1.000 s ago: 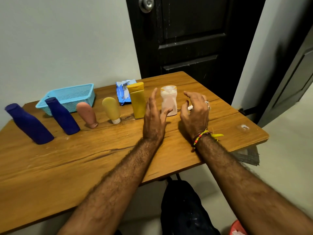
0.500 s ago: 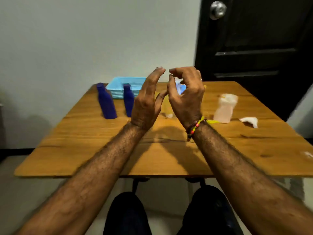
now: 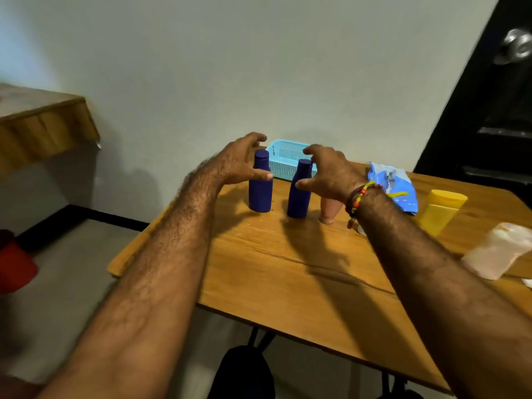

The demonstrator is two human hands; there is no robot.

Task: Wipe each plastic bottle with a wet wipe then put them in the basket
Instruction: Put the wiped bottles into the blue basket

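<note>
Two dark blue bottles stand upright at the table's far left: the left blue bottle (image 3: 260, 187) and the right blue bottle (image 3: 299, 194). My left hand (image 3: 240, 162) hovers spread around the left one, thumb near its side, without a grip. My right hand (image 3: 328, 172) reaches over the right one, fingertips at its cap, holding nothing. Behind them sits the light blue basket (image 3: 285, 159). A pink bottle (image 3: 331, 210), a yellow bottle (image 3: 440, 210) and a translucent bottle (image 3: 495, 254) stand to the right. The blue wet wipe pack (image 3: 394, 188) lies past my right wrist.
The wooden table (image 3: 288, 269) stands against a pale wall, with a dark door (image 3: 489, 96) at the right. Another wooden surface (image 3: 40, 125) juts out at the left. A red object (image 3: 14, 260) sits on the floor at the left.
The view swung left. Both hands moved apart and forward from in front of me to the two blue bottles.
</note>
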